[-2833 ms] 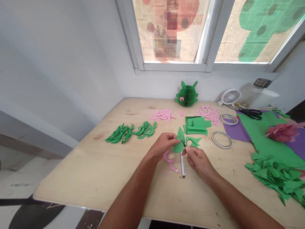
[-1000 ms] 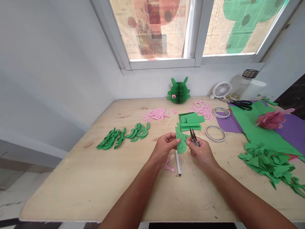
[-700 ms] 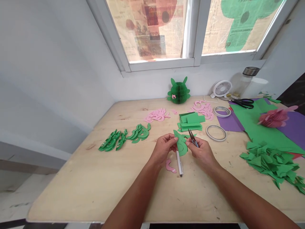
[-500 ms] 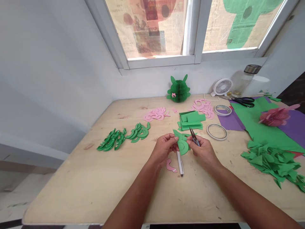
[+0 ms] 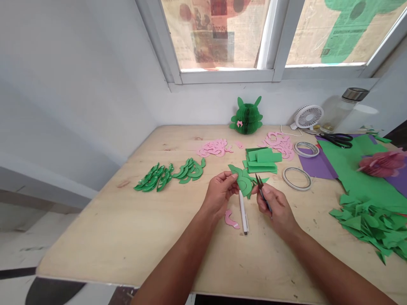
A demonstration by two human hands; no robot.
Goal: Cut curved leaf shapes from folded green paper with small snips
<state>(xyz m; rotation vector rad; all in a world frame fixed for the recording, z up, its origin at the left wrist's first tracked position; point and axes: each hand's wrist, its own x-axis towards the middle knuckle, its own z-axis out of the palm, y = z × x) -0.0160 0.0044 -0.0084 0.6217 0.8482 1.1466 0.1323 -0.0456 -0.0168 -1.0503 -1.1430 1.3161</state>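
Between left hand (image 5: 221, 190) and right hand (image 5: 277, 205) is one green cutout (image 5: 244, 183), pinched by the left; the right is closed round small scissors (image 5: 260, 184). Just nearer, one pen (image 5: 243, 217) and one pink piece (image 5: 230, 220) lie on the counter (image 5: 152, 237); beyond the hands, one green figure (image 5: 248, 118); rightward, two tape rolls (image 5: 307, 155).

The head view looks forward and down across the table (image 5: 133, 237) toward the window (image 5: 281, 38)

On the table (image 5: 143, 241), scraps (image 5: 370, 224) lie right of the held paper (image 5: 244, 184).
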